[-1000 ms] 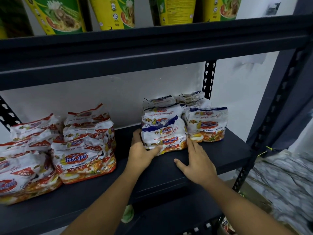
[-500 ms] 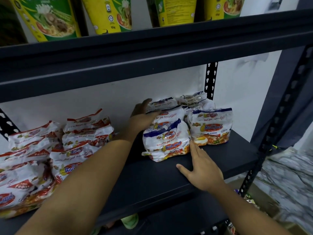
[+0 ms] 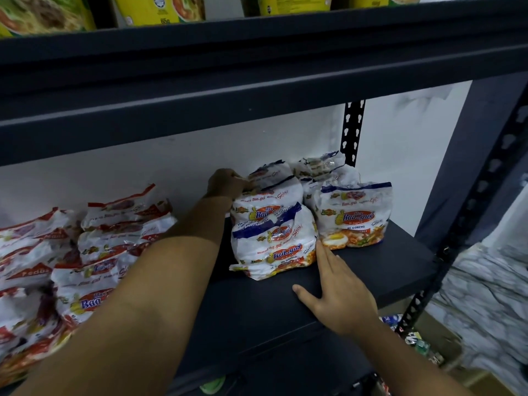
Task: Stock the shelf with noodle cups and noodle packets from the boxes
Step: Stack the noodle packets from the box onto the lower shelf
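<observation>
Our left hand (image 3: 228, 185) reaches deep over the shelf (image 3: 371, 270). Its fingers curl round the crimped top of the back packet (image 3: 268, 174), which sits just at its two o'clock. We judge this grip is there to pull the rear of the blue row upright and square, since these soft bags slump. Part of the fingers is hidden behind the wrapper, so we cannot say how firm the hold is.

Our right hand (image 3: 340, 292) lies flat and released on the shelf board, thumb spread toward nine o'clock. Its straight fingertips touch the lower right corner of the front packet (image 3: 274, 250) at its eleven o'clock. We take it as a stop that keeps the front bag from sliding forward while the other hand works behind.

At one o'clock from the right hand stands another packet (image 3: 354, 218), upright and just beside the front one, with more tucked behind it.

Well apart at nine o'clock, under the left forearm, the red packets (image 3: 94, 252) lie in leaning rows. At twelve o'clock, on the upper shelf (image 3: 257, 67), stand the noodle cups (image 3: 160, 10). At five o'clock, below the shelf, a box (image 3: 440, 335) shows some stock inside.
</observation>
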Motion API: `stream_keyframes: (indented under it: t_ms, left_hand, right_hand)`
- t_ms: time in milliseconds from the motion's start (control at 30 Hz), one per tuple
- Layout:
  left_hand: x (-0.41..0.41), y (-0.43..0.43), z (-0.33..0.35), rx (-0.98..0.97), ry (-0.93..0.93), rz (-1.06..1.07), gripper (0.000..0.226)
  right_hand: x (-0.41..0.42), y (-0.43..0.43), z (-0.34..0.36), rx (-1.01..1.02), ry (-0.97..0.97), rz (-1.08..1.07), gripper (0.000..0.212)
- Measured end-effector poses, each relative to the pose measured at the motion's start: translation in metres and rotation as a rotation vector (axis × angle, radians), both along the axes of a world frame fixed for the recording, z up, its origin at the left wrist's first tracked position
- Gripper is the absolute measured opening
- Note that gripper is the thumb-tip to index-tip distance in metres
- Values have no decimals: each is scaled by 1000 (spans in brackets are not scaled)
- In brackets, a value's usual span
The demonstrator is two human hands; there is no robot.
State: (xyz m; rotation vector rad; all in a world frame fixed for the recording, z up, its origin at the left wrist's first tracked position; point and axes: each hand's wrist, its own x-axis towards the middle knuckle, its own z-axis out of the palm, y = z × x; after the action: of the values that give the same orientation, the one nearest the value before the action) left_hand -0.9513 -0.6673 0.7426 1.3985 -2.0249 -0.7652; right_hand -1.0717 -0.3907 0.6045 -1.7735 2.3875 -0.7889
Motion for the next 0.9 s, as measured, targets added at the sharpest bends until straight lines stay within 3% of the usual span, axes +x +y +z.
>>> stream_keyframes:
  t_ms: [167,333,433,533,600,667,767,900]
  left_hand:
    - [1,-4,0,-72,71,136,33]
    - [13,2,5,78,125,42,31]
    - [21,15,9,112,142,11,48]
    - [29,25,7,-39,140,44,62]
    - [32,35,4,-106,106,15,57]
    - [36,46,-3,-46,78,-85,51]
    - [40,53,-16,-73,-15,-219,62]
    - [35,58,-15,-83,11,-175,47]
  right_hand:
    - [0,0,0,12,12,4,106]
    - [0,0,2,24,21,5,106]
    - [0,1,2,28,14,2,106]
    - [1,1,3,33,13,6,106]
    - [2,1,3,41,17,4,106]
    - [2,1,5,49,19,3,106]
    - [2,1,7,64,17,4,107]
    - [2,0,6,58,19,10,107]
